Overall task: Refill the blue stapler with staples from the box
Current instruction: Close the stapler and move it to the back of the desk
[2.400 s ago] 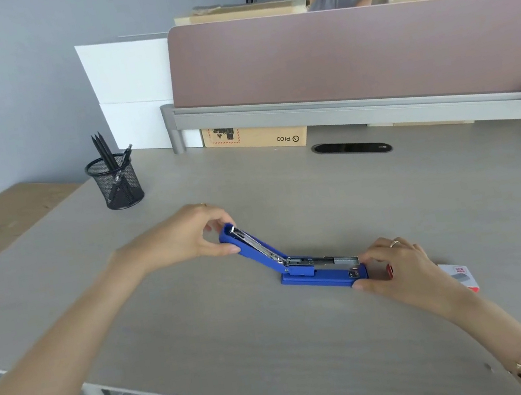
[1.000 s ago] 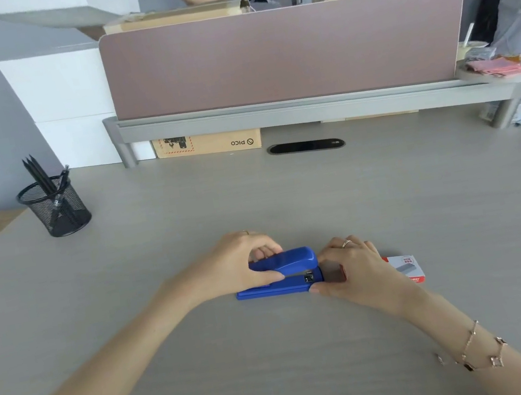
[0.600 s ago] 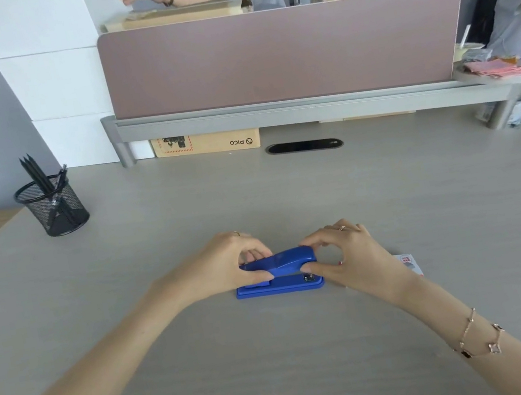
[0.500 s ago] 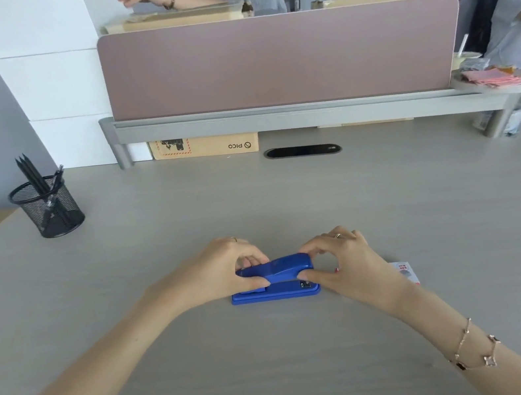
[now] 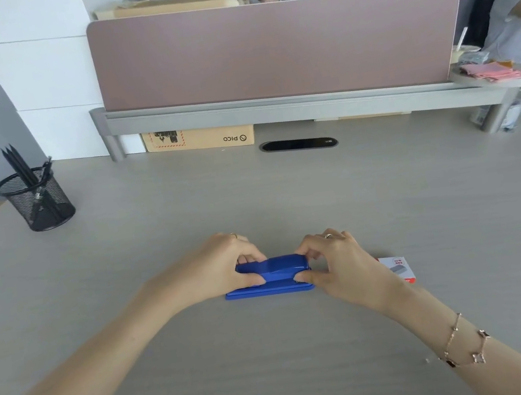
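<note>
From your head camera, the blue stapler (image 5: 274, 276) lies shut and flat on the grey desk (image 5: 314, 355), straight in front of you and near its front edge. Your left hand (image 5: 219, 270) is closed on the stapler's left end, thumb on the near side and fingers curled over the top. Your right hand (image 5: 337, 264) grips the right end the same way, thumb pressed to the near front corner.

The staple box (image 5: 398, 268) lies just beside your right hand, to its right, partly hidden behind the wrist; its red and white lid shows. A bracelet (image 5: 462, 342) hangs on your right forearm, and each hand wears a ring.

Far to the left a black mesh pen cup (image 5: 35, 200) stands upright holding pencils and a pen, well apart from the stapler. At the back of the desk sit a dark oval cable port (image 5: 298, 145) and a brown cardboard box (image 5: 200, 138) under a grey rail. A mauve partition (image 5: 274, 48) rises above that rail. Beyond it, other people move about an office; one in white stands at the right edge.
</note>
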`<state>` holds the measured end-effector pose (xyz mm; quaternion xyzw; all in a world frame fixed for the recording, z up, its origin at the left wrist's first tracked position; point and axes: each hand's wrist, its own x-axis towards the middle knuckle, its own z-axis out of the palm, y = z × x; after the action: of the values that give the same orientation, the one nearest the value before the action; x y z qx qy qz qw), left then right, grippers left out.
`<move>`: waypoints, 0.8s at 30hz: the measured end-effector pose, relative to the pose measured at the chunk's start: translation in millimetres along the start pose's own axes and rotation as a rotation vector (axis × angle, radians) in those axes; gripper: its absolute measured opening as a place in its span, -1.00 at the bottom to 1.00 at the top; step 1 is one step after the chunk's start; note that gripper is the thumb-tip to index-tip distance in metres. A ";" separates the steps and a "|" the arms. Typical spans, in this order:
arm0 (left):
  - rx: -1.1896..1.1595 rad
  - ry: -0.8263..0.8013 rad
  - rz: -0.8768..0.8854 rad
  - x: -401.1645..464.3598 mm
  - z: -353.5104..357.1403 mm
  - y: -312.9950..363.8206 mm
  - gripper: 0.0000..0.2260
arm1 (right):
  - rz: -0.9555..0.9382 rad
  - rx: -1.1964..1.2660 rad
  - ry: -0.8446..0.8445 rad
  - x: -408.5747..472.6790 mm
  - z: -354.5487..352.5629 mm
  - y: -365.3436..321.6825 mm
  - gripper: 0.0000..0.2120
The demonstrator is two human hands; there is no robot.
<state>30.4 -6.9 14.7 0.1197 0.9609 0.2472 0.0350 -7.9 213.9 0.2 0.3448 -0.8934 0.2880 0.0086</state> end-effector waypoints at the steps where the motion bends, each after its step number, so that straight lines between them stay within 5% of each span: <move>1: 0.003 0.000 0.001 -0.1 0.3 -0.1 -0.81 | 0.005 0.004 -0.008 0.3 -0.7 -0.2 -0.83; 24: 0.036 0.020 0.035 -13.6 -5.5 2.7 -0.81 | -0.021 -0.035 -0.049 3.3 -15.4 -11.1 -0.83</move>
<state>43.4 -10.6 20.9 0.1346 0.9632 0.2319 0.0187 -6.4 213.2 19.4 0.3608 -0.8946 0.2637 -0.0041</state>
